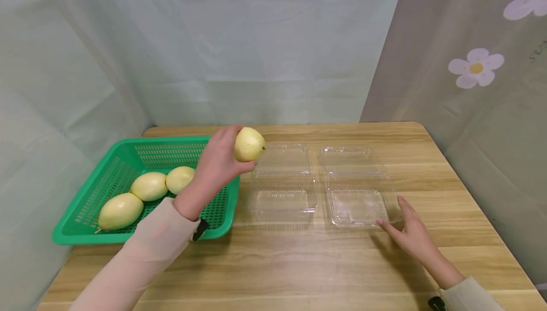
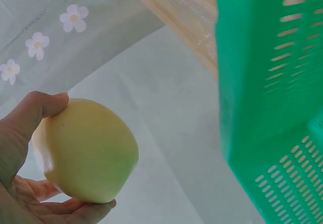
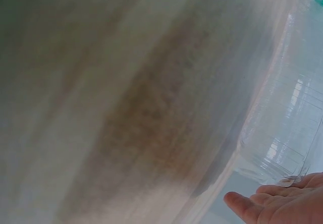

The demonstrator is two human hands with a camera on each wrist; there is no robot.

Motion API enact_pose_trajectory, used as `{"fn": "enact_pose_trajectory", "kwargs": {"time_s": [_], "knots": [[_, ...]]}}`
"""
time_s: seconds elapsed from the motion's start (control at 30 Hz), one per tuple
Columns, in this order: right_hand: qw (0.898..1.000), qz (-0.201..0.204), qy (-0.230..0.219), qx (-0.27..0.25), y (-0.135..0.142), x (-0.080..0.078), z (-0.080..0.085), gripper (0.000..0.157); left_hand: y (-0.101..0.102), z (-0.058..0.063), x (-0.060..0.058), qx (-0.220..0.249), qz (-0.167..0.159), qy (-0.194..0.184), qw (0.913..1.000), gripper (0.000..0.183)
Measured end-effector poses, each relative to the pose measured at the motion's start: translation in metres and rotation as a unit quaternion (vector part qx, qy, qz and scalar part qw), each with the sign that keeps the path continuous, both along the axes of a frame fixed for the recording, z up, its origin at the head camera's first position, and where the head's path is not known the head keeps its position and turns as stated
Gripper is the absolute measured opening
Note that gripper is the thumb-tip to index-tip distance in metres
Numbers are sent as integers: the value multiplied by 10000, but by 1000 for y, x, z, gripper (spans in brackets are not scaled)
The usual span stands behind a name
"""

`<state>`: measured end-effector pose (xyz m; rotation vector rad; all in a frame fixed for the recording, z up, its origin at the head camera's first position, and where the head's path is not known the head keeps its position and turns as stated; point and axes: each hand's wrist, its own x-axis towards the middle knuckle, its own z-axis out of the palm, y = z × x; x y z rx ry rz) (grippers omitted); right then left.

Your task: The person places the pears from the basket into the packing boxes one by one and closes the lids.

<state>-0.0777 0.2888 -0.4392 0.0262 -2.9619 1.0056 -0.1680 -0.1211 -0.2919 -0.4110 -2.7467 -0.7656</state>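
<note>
My left hand (image 1: 219, 155) grips a pale yellow pear (image 1: 249, 144), its stem pointing right, above the right rim of a green basket (image 1: 234, 209). In the left wrist view, thumb and fingers wrap the near side of this pear (image 2: 93, 151). Three more pears lie in the basket, one of them (image 1: 121, 211) at its near left. My right hand (image 1: 412, 236) is at the near right corner of a clear plastic box (image 1: 359, 205) with its lid laid back. Its fingers are extended, with the fingertips right at the box's side.
A second clear plastic box (image 1: 282, 200), also with its lid folded back, stands between the basket and the right-hand box. All of it is on a wooden table (image 1: 290, 268). Pale cloth (image 1: 273, 50) hangs behind the table, and a flowered cloth (image 1: 476, 69) at the right.
</note>
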Motion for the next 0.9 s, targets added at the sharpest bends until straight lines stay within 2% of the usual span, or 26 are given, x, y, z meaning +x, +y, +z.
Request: {"fn": "enact_pose_trajectory", "kwargs": {"time_s": [0.43, 0.9], "knots": [[10000, -23, -2, 43, 1, 0, -1, 92, 25, 7, -2, -98, -183, -6, 9998, 76], [10000, -63, -56, 50, 0, 1, -2, 93, 55, 5, -1, -190, -545, -64, 9983, 74]]}}
